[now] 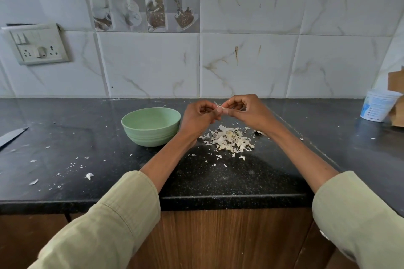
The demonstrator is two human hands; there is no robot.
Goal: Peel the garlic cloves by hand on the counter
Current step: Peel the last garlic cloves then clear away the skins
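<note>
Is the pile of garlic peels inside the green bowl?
No, the peels lie on the black counter, right of the bowl.

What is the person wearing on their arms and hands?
Both arms wear loose, pale olive-green sleeves of a woven, shirt-like cloth. The left sleeve and the right sleeve are pushed up, so the forearms are bare, and each ends in a stitched cuff. The left hand and the right hand are bare: no gloves, and no rings, watch or bracelets that I can see.
</note>
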